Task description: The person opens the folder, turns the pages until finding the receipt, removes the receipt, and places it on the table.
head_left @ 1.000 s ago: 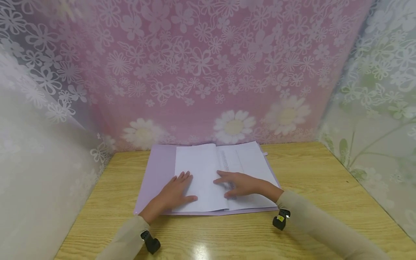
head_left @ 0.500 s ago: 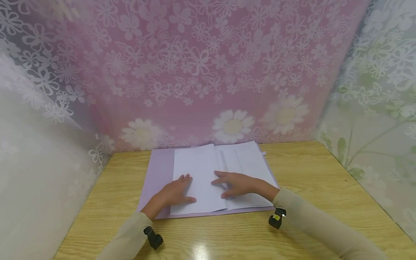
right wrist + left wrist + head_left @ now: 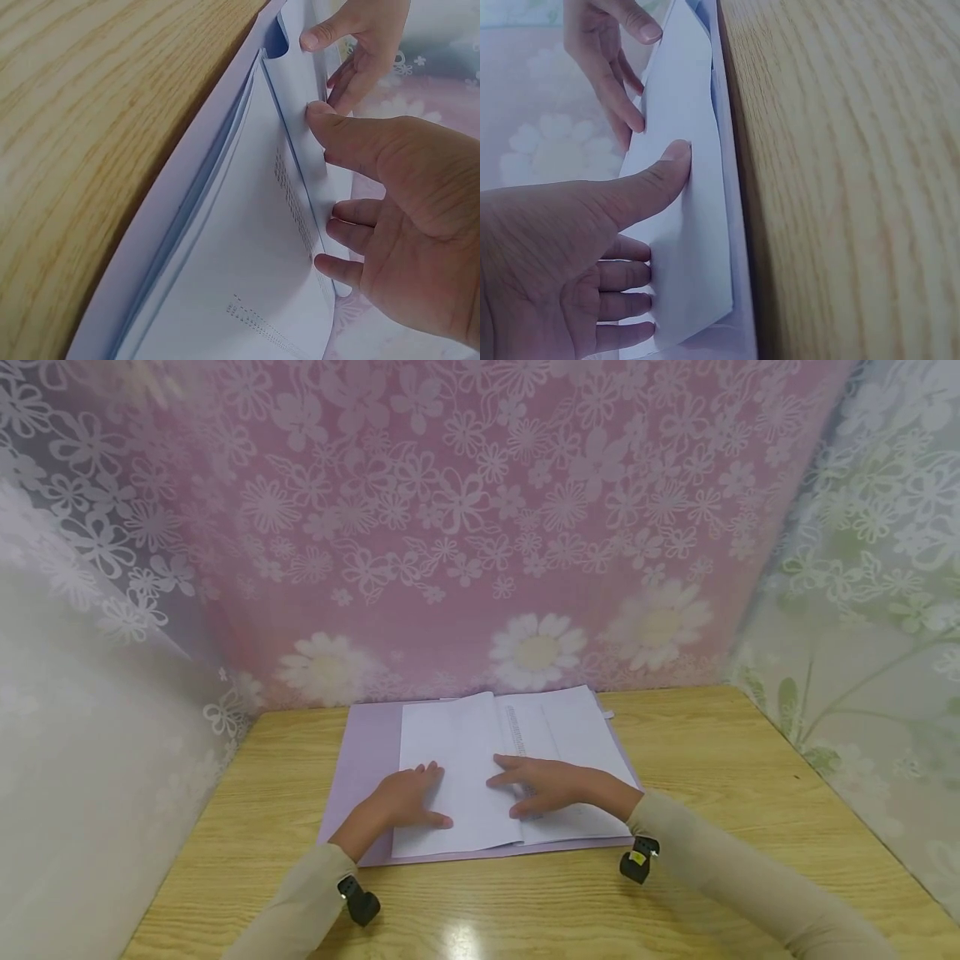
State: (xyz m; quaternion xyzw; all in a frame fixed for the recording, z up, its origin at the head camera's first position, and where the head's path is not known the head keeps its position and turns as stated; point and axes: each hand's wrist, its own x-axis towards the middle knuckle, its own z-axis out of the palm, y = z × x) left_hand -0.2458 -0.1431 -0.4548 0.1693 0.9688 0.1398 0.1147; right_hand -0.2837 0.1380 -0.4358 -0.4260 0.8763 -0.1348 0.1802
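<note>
A lilac folder (image 3: 366, 739) lies spread on the table, with white sheets inside. The left-hand page (image 3: 450, 727) looks blank; the right-hand page (image 3: 581, 727) carries printed lines near the fold. My left hand (image 3: 401, 799) rests on the blank page, fingertips on the paper and thumb pointing towards the fold. My right hand (image 3: 555, 785) has its fingers spread over the fold, fingertips right at the paper, partly covering the print. In the right wrist view, several stacked sheets (image 3: 225, 217) show loose lower edges. Neither hand grips anything.
The wood-grain table (image 3: 720, 760) extends on both sides of the folder and in front of it. Behind stands a pink floral curtain (image 3: 450, 635), with pale floral panels at left and right. A small white tab (image 3: 609, 714) sticks out at the folder's right edge.
The folder's left cover has shifted slightly towards me and to the right. My left wrist has risen and moved a little rightward, its fingers staying on the page. The right hand has barely moved.
</note>
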